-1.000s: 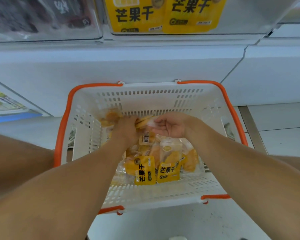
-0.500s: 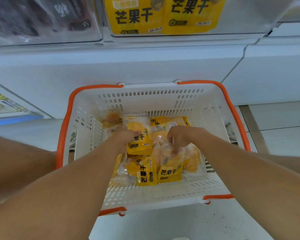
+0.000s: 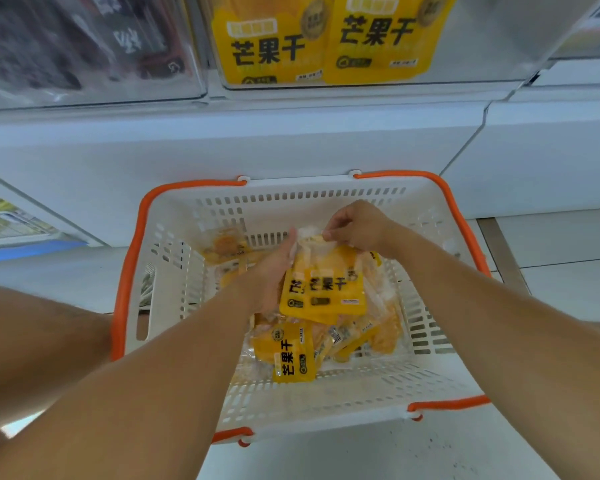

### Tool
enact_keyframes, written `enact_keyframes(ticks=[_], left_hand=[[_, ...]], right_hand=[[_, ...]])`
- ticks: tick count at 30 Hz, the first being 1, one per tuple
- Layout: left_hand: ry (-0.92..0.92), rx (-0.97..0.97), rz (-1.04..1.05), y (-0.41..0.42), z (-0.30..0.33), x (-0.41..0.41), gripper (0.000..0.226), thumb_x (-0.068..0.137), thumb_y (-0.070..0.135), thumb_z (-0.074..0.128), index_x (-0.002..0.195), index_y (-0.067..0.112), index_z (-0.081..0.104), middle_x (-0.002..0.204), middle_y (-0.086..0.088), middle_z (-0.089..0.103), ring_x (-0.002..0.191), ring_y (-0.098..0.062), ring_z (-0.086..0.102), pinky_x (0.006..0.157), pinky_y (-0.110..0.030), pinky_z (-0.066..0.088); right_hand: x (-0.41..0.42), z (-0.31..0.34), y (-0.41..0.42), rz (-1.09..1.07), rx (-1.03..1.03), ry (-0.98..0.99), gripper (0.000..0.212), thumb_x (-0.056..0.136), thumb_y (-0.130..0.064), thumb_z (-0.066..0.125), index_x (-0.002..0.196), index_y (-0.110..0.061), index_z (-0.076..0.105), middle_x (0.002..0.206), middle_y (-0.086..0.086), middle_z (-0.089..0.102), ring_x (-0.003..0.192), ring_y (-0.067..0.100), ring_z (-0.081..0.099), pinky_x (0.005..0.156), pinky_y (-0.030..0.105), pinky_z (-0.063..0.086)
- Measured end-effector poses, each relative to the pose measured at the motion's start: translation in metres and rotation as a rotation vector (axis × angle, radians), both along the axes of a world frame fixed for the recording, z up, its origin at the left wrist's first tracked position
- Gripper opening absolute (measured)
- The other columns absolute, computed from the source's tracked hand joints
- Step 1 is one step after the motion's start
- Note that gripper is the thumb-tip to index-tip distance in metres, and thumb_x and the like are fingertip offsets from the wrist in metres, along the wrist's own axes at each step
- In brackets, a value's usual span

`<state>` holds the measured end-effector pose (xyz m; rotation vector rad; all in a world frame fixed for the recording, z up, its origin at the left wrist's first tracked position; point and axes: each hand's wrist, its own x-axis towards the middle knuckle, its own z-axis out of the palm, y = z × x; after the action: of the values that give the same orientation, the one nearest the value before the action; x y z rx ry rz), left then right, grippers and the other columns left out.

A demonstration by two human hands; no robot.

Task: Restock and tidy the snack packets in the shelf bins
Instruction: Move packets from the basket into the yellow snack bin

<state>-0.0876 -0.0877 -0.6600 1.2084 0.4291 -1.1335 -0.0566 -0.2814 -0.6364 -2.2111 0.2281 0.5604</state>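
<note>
A white basket with orange handles (image 3: 187, 265) stands on the floor below the shelf, with several yellow dried-mango packets (image 3: 293, 355) lying in it. Above the basket's middle, my left hand (image 3: 274, 271) grips a small stack of yellow packets (image 3: 326, 289) from the left side. My right hand (image 3: 357, 225) pinches the clear top edge of the same stack. In the clear shelf bin (image 3: 465, 36) above, two large yellow mango packets (image 3: 267, 43) stand upright.
A neighbouring clear bin (image 3: 84, 46) at upper left holds dark packets. The white shelf front (image 3: 222, 143) runs across behind the basket. Another bin (image 3: 7, 216) shows at the left edge. Pale floor tiles (image 3: 568, 271) lie to the right.
Both hands have come up out of the basket with a stack of packets; half a second ago they were down among the loose packets.
</note>
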Motion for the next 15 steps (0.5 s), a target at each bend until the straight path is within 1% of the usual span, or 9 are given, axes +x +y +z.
enact_keyframes(ticks=[1, 3, 5, 6, 8, 10, 11, 13, 15], left_hand=[[-0.049, -0.022, -0.034, -0.004, 0.003, -0.001, 0.061, 0.091, 0.065, 0.051, 0.122, 0.014, 0.065, 0.112, -0.016, 0.072, 0.100, -0.035, 0.070, 0.088, -0.052, 0.056], [-0.155, 0.013, -0.084, -0.012, 0.000, 0.003, 0.057, 0.078, 0.047, 0.078, 0.121, 0.012, 0.066, 0.113, -0.017, 0.072, 0.100, -0.034, 0.070, 0.089, -0.055, 0.054], [-0.234, 0.117, -0.125, -0.018, -0.005, 0.006, 0.076, 0.062, 0.038, 0.093, 0.127, 0.017, 0.061, 0.119, -0.012, 0.070, 0.106, -0.032, 0.069, 0.092, -0.057, 0.053], [-0.266, 0.178, -0.143, -0.018, -0.010, 0.009, 0.084, 0.054, 0.039, 0.097, 0.127, 0.022, 0.059, 0.120, -0.007, 0.070, 0.107, -0.030, 0.068, 0.093, -0.054, 0.054], [-0.322, 0.220, -0.153, -0.019, -0.004, 0.011, 0.070, 0.056, 0.029, 0.096, 0.117, 0.026, 0.063, 0.112, -0.002, 0.074, 0.104, -0.025, 0.070, 0.093, -0.050, 0.054], [-0.355, 0.201, -0.174, -0.019, 0.005, 0.010, 0.043, 0.071, 0.014, 0.089, 0.105, 0.028, 0.066, 0.100, 0.001, 0.075, 0.096, -0.020, 0.070, 0.096, -0.047, 0.053], [-0.397, 0.193, -0.220, -0.021, 0.012, 0.009, 0.043, 0.073, 0.013, 0.087, 0.106, 0.029, 0.065, 0.100, 0.004, 0.074, 0.097, -0.017, 0.069, 0.098, -0.045, 0.052], [-0.501, 0.172, -0.353, -0.030, 0.032, 0.006, 0.072, 0.068, 0.020, 0.089, 0.129, 0.027, 0.052, 0.124, 0.006, 0.064, 0.113, -0.013, 0.061, 0.104, -0.047, 0.047], [-0.584, 0.143, -0.452, -0.044, 0.059, 0.006, 0.078, 0.074, 0.018, 0.086, 0.134, 0.026, 0.036, 0.131, 0.010, 0.052, 0.114, -0.010, 0.055, 0.104, -0.046, 0.047]], right_hand=[[-0.002, -0.006, 0.003, -0.080, 0.030, -0.043, 0.012, 0.087, -0.018, 0.078, 0.085, -0.007, 0.074, 0.073, 0.002, 0.064, 0.067, 0.015, 0.060, 0.051, 0.024, 0.049], [-0.005, -0.011, 0.008, -0.125, 0.035, -0.088, 0.011, 0.084, -0.019, 0.081, 0.079, -0.012, 0.074, 0.077, 0.001, 0.067, 0.072, 0.015, 0.063, 0.058, 0.026, 0.051], [-0.005, -0.008, 0.008, -0.068, -0.018, -0.150, 0.014, 0.079, -0.024, 0.085, 0.079, -0.017, 0.073, 0.081, -0.003, 0.067, 0.077, 0.011, 0.061, 0.065, 0.023, 0.046], [-0.005, -0.005, 0.007, -0.054, -0.055, -0.204, 0.021, 0.074, -0.028, 0.088, 0.084, -0.018, 0.072, 0.084, -0.005, 0.065, 0.079, 0.011, 0.059, 0.066, 0.022, 0.043], [-0.003, 0.003, -0.002, -0.066, -0.080, -0.245, 0.048, 0.065, -0.036, 0.093, 0.101, -0.018, 0.067, 0.095, -0.006, 0.059, 0.087, 0.012, 0.055, 0.068, 0.022, 0.041], [-0.004, 0.018, -0.013, 0.012, -0.051, -0.107, 0.072, 0.061, -0.038, 0.095, 0.120, -0.020, 0.058, 0.111, -0.005, 0.054, 0.099, 0.014, 0.054, 0.078, 0.027, 0.047], [-0.005, 0.028, -0.018, 0.098, -0.055, -0.018, 0.074, 0.061, -0.037, 0.095, 0.123, -0.022, 0.057, 0.113, -0.005, 0.055, 0.101, 0.015, 0.056, 0.083, 0.031, 0.051], [-0.007, 0.055, -0.030, 0.290, -0.149, 0.059, 0.051, 0.060, -0.036, 0.095, 0.097, -0.022, 0.061, 0.090, -0.007, 0.058, 0.081, 0.014, 0.056, 0.070, 0.034, 0.051], [-0.008, 0.091, -0.041, 0.403, -0.270, 0.106, 0.049, 0.059, -0.035, 0.096, 0.073, -0.019, 0.052, 0.070, -0.005, 0.046, 0.065, 0.015, 0.046, 0.059, 0.034, 0.040]])
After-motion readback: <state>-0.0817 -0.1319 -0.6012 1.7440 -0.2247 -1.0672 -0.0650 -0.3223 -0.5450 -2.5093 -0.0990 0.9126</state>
